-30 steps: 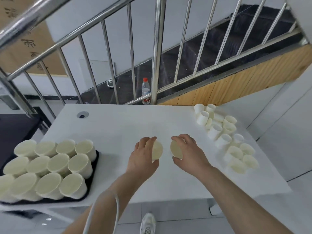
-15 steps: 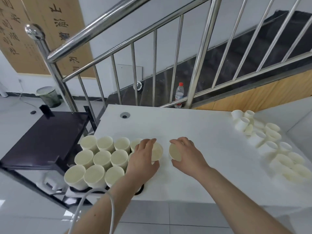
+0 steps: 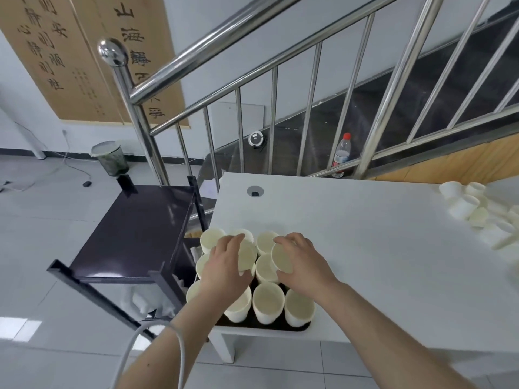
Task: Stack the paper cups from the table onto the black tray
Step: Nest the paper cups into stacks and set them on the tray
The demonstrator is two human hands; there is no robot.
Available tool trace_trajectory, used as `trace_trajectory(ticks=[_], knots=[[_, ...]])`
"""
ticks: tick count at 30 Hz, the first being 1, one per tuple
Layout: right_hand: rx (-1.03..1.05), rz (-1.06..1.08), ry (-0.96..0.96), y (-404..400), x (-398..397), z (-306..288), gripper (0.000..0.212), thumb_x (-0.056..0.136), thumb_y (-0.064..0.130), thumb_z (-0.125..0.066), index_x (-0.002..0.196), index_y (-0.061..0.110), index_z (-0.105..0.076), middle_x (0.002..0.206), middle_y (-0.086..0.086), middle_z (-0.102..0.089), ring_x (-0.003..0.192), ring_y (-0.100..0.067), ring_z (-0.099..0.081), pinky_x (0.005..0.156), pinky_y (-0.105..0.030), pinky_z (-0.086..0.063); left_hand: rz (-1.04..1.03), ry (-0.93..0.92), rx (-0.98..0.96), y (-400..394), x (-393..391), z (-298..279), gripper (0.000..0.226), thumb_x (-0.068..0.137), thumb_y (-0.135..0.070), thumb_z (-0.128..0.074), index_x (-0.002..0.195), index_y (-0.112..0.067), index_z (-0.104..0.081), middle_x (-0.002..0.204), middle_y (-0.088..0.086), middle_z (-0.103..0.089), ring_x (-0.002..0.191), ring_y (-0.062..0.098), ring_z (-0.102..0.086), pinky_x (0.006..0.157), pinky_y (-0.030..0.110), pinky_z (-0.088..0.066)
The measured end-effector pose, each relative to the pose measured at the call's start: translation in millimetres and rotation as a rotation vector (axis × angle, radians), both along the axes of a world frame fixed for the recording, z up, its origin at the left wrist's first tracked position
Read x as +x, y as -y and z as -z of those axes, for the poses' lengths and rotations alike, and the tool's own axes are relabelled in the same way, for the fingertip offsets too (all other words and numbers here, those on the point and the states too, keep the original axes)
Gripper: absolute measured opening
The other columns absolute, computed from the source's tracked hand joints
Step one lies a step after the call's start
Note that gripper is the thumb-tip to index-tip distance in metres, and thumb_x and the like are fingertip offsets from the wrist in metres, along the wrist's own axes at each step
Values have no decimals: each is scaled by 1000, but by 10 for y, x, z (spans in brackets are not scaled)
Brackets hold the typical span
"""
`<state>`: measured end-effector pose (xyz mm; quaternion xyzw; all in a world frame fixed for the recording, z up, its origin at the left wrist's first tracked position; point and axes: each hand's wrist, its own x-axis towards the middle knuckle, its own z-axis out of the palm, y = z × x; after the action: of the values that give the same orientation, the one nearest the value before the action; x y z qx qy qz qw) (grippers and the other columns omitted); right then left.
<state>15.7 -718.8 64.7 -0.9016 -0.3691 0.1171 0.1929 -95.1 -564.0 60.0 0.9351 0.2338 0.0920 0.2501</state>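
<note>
The black tray (image 3: pixel 266 324) sits at the near left corner of the white table (image 3: pixel 379 248), packed with several upright cream paper cups (image 3: pixel 267 301). My left hand (image 3: pixel 224 268) grips one paper cup (image 3: pixel 247 258) over the middle of the tray, its mouth turned toward me. My right hand (image 3: pixel 304 265) grips a second paper cup (image 3: pixel 282 261) just to its right, also above the tray's cups. Several loose paper cups (image 3: pixel 463 206) lie in a heap at the table's far right.
A dark side table (image 3: pixel 134 231) stands left of the white table. A steel stair railing (image 3: pixel 196 88) rises behind. A plastic bottle (image 3: pixel 341 155) stands on the stairs, and a waste bin (image 3: pixel 111 158) is on the floor at left. A cable hole (image 3: pixel 255 191) marks the table's far left.
Both hands have carried their cups leftward from the table's middle to above the tray. My view has swung left, so the loose cups now sit at the right edge.
</note>
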Motion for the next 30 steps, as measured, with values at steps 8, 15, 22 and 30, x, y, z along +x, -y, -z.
trace_trajectory(ticks=[8,15,22,30], knots=[[24,-64,-39,-467,-112,99,69,84,23,-64,145,30,-32,144,7,-30,134,-15,-31,94,-34,-47,-115,-90,-3,-425,-161,145,69,84,-27,-64,144,-25,-29,145,-4,-32,128,21,-37,83,32,-48],[16,-85,-52,-771,-121,196,65,83,26,-64,142,31,-36,141,8,-33,129,-15,-36,91,-35,-48,-137,-96,-12,-603,-118,260,65,85,-26,-61,143,-25,-31,144,-4,-33,130,20,-34,83,33,-46],[32,-110,-54,-905,-136,252,62,85,32,-63,141,32,-37,139,10,-35,127,-13,-38,90,-35,-48,-160,-118,-44,-728,-94,338,67,83,-25,-61,143,-26,-30,143,-4,-34,127,21,-37,86,34,-46],[-73,-150,-77,-944,-128,392,73,84,41,-67,146,30,-31,144,8,-31,132,-12,-35,91,-30,-45,-126,-175,-49,-755,-130,465,72,83,-35,-64,144,-28,-26,145,-6,-31,128,20,-37,88,36,-48]])
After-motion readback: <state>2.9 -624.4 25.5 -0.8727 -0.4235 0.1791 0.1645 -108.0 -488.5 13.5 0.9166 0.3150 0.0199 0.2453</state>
